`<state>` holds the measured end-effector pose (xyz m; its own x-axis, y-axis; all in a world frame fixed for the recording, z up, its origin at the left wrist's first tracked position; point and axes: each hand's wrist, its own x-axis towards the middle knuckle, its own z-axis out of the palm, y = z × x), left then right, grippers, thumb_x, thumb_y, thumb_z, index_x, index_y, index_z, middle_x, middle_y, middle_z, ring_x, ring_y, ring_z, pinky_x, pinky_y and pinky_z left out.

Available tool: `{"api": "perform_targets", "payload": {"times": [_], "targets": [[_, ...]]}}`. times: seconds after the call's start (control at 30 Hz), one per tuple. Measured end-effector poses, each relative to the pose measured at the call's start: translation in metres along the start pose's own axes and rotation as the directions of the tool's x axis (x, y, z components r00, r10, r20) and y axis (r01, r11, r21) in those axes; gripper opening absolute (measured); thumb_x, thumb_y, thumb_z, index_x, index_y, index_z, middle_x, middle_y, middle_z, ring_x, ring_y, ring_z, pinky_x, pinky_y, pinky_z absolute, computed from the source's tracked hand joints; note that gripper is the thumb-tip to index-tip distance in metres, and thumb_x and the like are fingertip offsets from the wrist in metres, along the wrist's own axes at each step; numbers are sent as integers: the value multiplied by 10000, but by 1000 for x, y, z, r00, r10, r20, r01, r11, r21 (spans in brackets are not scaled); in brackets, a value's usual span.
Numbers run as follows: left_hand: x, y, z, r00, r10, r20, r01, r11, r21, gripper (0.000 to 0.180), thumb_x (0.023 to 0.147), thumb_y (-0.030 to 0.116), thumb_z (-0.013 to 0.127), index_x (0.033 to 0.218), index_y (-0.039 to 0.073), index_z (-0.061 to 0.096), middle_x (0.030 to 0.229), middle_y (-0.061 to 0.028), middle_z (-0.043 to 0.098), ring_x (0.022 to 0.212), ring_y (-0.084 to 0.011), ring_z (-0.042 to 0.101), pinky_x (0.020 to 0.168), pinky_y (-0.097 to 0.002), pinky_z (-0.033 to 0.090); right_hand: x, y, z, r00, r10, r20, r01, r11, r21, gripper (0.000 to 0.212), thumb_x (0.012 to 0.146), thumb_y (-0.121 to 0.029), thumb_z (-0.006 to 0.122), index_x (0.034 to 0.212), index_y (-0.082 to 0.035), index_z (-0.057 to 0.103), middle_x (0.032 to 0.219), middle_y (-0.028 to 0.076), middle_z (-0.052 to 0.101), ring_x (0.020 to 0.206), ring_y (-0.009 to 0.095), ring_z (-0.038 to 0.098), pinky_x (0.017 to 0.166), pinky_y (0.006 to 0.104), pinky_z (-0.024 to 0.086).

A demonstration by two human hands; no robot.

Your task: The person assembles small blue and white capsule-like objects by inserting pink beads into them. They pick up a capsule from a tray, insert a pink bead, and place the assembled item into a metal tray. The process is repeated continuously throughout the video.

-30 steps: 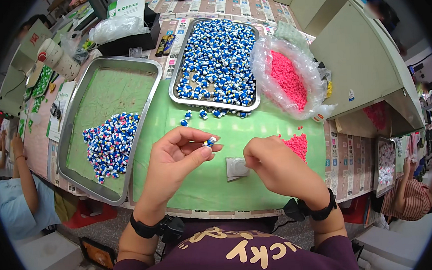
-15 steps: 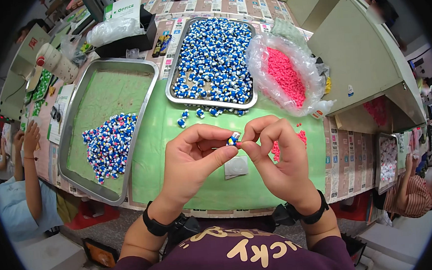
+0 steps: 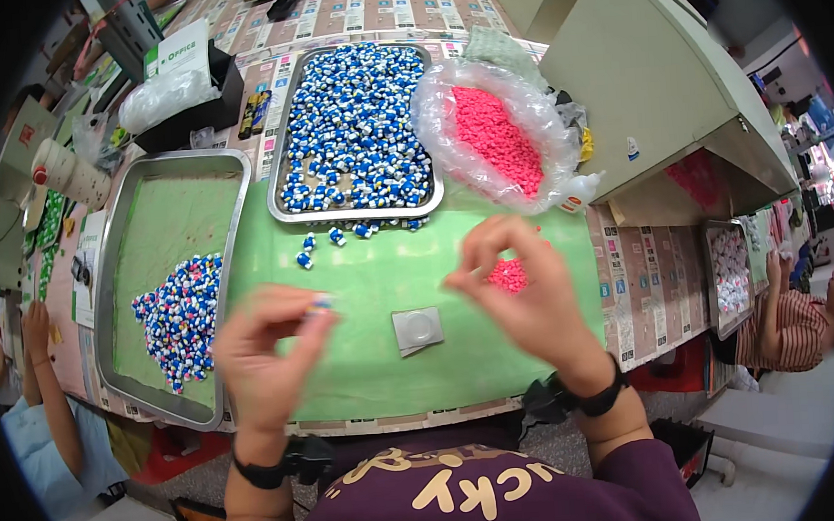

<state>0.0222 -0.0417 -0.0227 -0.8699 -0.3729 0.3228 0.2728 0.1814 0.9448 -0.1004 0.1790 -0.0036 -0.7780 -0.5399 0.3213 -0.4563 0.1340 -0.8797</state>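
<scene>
My left hand [image 3: 272, 351], smeared by motion, pinches a small blue-and-white figure [image 3: 321, 302] between thumb and fingertips. It is above the green mat, right of the left tray [image 3: 231, 262], which holds a heap of similar figures [image 3: 182, 323], some with pink parts. My right hand [image 3: 533, 292] is over the mat's right side, fingers loosely curled and a little apart, with nothing seen in them. Small pink pieces [image 3: 507, 276] lie on the mat beside its fingers, partly hidden by the hand. Between my hands, a whitish square pad [image 3: 417, 329] with a round mark lies on the mat.
A second metal tray [image 3: 278, 197] full of blue-and-white figures stands at the back; several loose ones [image 3: 304, 260] lie before it. Right of it sits a clear plastic bag [image 3: 437, 116] of pink pieces, near a white bottle [image 3: 580, 191]. A grey cabinet [image 3: 654, 74] borders the right. Other people sit at both sides.
My hands have parted: the left went left and slightly down with the figure, the right stayed at the right, away from it. The whole view has shifted, moving the table leftward in the picture.
</scene>
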Motion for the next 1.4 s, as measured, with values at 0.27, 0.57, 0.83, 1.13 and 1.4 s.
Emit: {"api": "perform_targets", "payload": {"times": [0.27,0.57,0.83,1.13,1.4], "targets": [[-21,-30,-178,879,1,-476,213,893,396,130,885,-29,646,1012,-5,634,895,-59,652,707,-86,605,658,-202,511,-5,71,-84,978,201,-54,-203,860,-469,109,785,81,582,842,12,520,759,133,597,709,271,596,666,351,468],[-4,-9,-140,889,-27,-458,345,698,628,196,881,57,664,1074,25,659,1011,-9,641,717,-70,534,593,-200,454,-1,83,-71,981,192,-6,-157,786,-597,92,809,57,568,842,2,503,764,188,574,730,379,578,641,407,447],[22,8,-6,981,-177,82,140,931,336,160,844,22,676,1003,39,677,1008,-39,638,771,-96,588,625,-223,479,-5,90,-70,985,174,-11,-140,750,-647,102,806,40,576,865,-5,505,783,189,582,761,396,578,666,447,450],[26,14,34,922,-183,340,124,974,188,99,887,69,652,970,25,682,969,-41,655,784,-102,613,631,-228,482,-8,80,-67,990,140,14,-102,778,-621,142,783,62,600,875,-11,520,838,147,620,803,346,615,709,412,485],[22,8,48,693,-408,594,611,770,-184,205,985,224,589,1044,32,634,908,-10,642,765,-68,591,643,-227,490,-2,-11,-12,938,-254,236,276,959,-67,258,737,93,686,879,-65,541,908,65,664,781,229,643,722,329,483]]}}
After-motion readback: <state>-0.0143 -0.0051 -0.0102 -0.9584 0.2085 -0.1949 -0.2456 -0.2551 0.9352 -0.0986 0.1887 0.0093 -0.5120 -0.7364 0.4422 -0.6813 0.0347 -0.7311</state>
